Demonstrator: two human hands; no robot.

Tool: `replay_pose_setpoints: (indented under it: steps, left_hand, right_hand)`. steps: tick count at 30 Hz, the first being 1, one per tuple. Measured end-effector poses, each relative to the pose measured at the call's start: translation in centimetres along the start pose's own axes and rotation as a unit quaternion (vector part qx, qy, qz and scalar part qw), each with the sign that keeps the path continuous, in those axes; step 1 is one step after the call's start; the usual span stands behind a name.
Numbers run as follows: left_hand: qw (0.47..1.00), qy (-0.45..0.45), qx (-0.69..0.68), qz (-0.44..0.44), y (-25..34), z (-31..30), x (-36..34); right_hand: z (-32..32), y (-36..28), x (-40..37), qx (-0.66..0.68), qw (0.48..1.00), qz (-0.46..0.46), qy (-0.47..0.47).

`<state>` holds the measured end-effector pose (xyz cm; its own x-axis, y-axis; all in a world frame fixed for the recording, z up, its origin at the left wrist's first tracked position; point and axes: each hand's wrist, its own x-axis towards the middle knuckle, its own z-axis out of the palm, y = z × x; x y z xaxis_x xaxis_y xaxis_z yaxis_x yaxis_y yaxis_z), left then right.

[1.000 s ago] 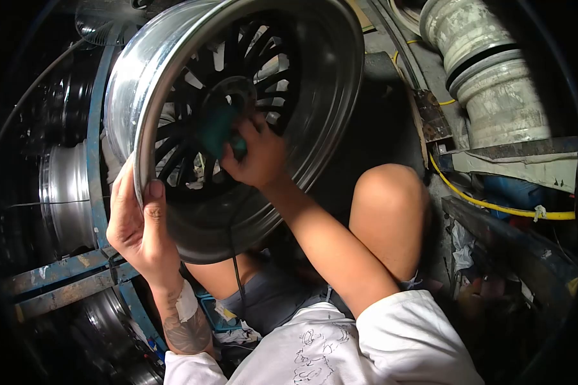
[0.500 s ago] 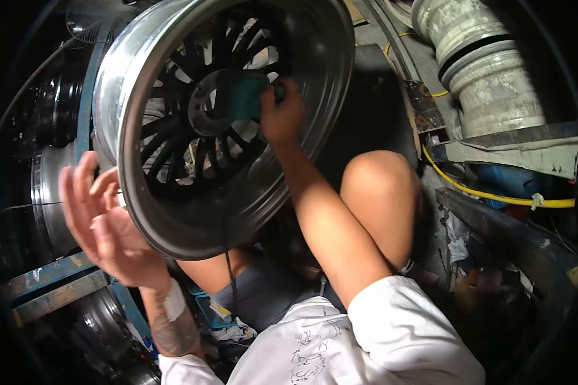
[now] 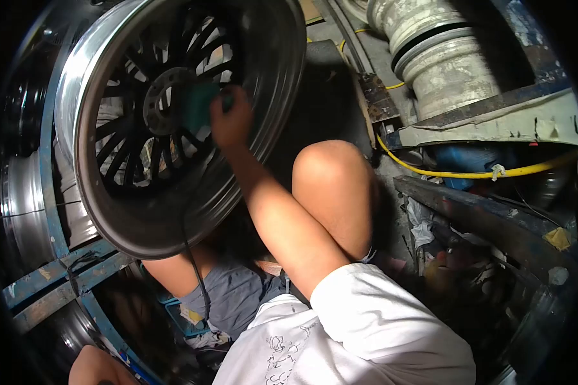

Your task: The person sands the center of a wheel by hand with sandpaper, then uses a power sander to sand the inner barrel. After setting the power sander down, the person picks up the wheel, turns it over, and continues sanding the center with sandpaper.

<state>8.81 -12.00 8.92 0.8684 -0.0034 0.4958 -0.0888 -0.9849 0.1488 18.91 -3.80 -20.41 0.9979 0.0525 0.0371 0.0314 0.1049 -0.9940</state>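
Tilted up in front of me stands an alloy wheel rim [image 3: 119, 237], its outer barrel polished and its many-spoked face dark. My right hand [image 3: 232, 122] reaches inside the barrel, fingers wrapped around a green corded power tool [image 3: 201, 106]. That tool sits close to the hub [image 3: 157, 102] and is blurred and shaded. A black cord [image 3: 189, 247] hangs from inside the rim over my grey shorts. Bare skin of my left arm [image 3: 99, 369] shows at the bottom left edge; the left hand itself is out of view.
Several rims stack on a blue metal rack [image 3: 54, 192] at left. Two worn, whitish rims [image 3: 453, 74] stand at upper right. A yellow hose [image 3: 456, 173] runs across the right side above a dark metal beam [image 3: 456, 208]. My bent knee [image 3: 331, 173] is beside the rim.
My left hand has left the rim's edge and dropped down out of view. The whole scene has shifted left as the camera turned. My right hand stays inside the rim with the tool.
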Motion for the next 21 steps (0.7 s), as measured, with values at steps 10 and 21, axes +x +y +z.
replay_pose_setpoints:
  steps: [10,21]
  left_hand:
    - [1.000,0.007,0.010,-0.004,-0.3,-0.1,-0.2]
    - [1.000,0.016,0.023,-0.007,-0.5,-1.0,-0.7]
  right_hand:
    - [-0.2,-0.1,-0.2,-0.008,0.999,-0.036,0.005]
    - [-0.3,-0.2,0.4,0.004,0.998,-0.062,-0.015]
